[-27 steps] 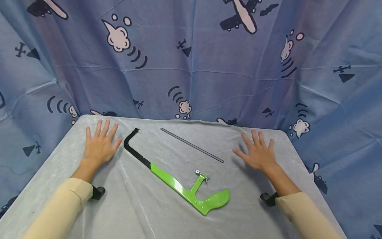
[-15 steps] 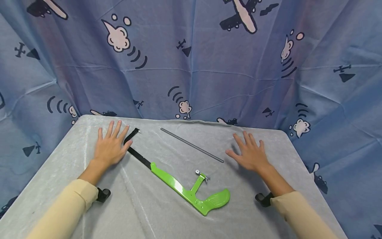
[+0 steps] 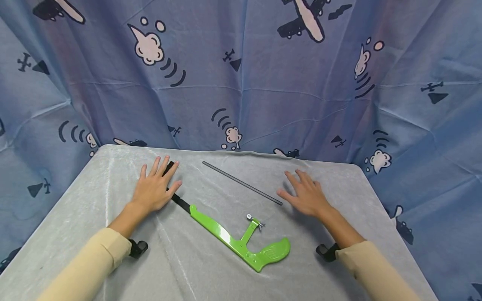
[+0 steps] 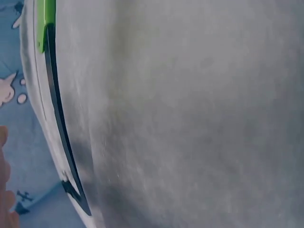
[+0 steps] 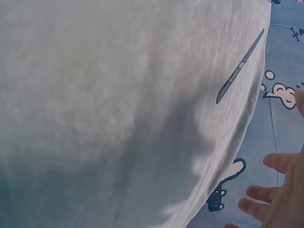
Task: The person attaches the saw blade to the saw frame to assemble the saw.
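A hacksaw frame (image 3: pixel 220 234) with a green handle and a black bent front arm lies slantwise on the grey cloth. Over its black arm hovers my left hand (image 3: pixel 152 190), fingers spread, hiding the bend in the head view; the left wrist view shows the black arm (image 4: pixel 64 123) whole. Right of the frame's far end lies a thin grey hacksaw blade (image 3: pixel 242 182), apart from it. My right hand (image 3: pixel 306 194), fingers spread and holding nothing, is just right of the blade's near end; its shadow falls on the cloth in the right wrist view.
A grey cloth (image 3: pixel 158 267) covers the table. Behind the table's far edge and along its sides hangs a blue curtain (image 3: pixel 263 117) printed with planes and clouds. The frame's wing nut (image 3: pixel 261 225) sits on its short green post.
My left hand has moved right, from beside the hacksaw frame to over its black arm. The right hand has moved left, closer to the blade. Frame and blade lie where they were.
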